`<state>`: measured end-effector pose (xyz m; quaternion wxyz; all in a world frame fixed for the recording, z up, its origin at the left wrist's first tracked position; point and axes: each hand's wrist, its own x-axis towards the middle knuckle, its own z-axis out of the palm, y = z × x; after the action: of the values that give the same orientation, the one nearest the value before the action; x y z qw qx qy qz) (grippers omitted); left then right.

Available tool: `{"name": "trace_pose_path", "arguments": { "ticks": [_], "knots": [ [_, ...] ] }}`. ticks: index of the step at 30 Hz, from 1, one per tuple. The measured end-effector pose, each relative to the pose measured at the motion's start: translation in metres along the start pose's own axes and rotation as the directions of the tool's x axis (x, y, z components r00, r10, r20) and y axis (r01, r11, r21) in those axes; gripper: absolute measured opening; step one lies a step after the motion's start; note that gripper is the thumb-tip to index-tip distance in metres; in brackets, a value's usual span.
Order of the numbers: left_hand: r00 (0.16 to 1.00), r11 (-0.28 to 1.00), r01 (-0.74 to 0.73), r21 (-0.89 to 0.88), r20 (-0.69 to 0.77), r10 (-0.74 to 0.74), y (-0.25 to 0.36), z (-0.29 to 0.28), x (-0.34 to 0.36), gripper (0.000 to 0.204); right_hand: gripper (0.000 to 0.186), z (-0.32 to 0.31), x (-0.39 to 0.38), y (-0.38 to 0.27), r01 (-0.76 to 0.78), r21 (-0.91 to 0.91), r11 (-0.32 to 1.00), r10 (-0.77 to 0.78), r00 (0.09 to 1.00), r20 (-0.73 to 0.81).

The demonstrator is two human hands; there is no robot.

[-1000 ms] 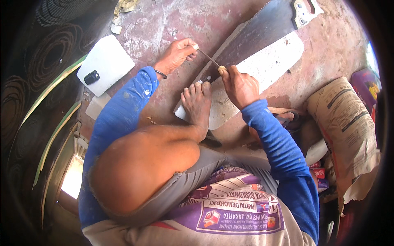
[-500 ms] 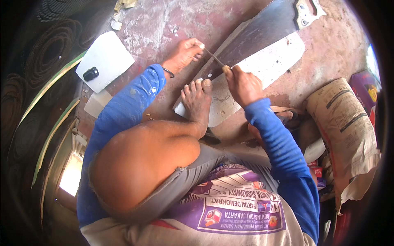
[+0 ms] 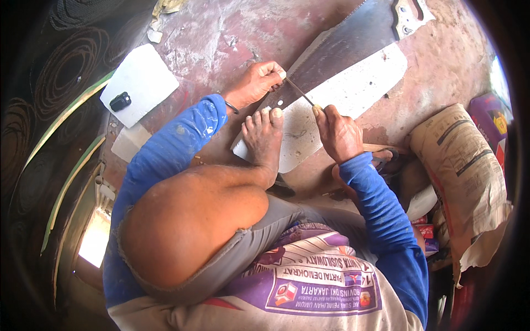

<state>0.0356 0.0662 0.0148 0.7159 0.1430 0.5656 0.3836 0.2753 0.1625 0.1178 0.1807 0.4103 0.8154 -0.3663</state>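
In the head view, the person sits on the ground with one knee raised, and both forearms in blue sleeves reach forward. A long hand saw with a dark steel blade [image 3: 342, 49] lies flat on the reddish, dusty concrete floor [image 3: 232, 33], and its pale handle [image 3: 411, 14] points to the upper right edge. Under the blade there is a flat white board [image 3: 353, 91], and the person's bare foot [image 3: 264, 138] presses on the near end of this board, just beside the blade.

A thin dark metal file [image 3: 300, 91] lies across the toothed edge of the saw, between the two hands. The left hand [image 3: 255, 83] is closed around the far tip of the file. The right hand [image 3: 338, 132] is closed around the near end, with the index finger stretched along it.

To the left, well apart from the saw, a white rectangular tile [image 3: 148, 77] lies on the floor with a small black object [image 3: 120, 101] on it. At the right side a brown paper sack [image 3: 464, 165] stands, torn at its lower part.
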Motion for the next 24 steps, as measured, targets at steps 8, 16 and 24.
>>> {"name": "trace_pose_path", "arguments": {
  "ticks": [8,16,24],
  "knots": [
    [0.981,0.987,0.084,0.139,-0.187,-0.057,0.012,-0.049,0.005,0.016,0.035,0.025,0.050,-0.023,0.119,-0.001,0.993,-0.118,0.986,-0.117],
    [0.998,1.000,-0.028,0.014,-0.059,0.028,-0.002,-0.009,-0.002,0.014,0.034,0.008,0.009,0.001,0.045,0.014,0.999,-0.044,0.998,-0.050],
    [0.999,1.000,-0.019,0.013,-0.033,0.020,-0.005,-0.005,0.005,0.016,0.033,0.002,0.011,0.004,0.028,-0.020,0.999,-0.027,0.999,0.025]
  ]
}}
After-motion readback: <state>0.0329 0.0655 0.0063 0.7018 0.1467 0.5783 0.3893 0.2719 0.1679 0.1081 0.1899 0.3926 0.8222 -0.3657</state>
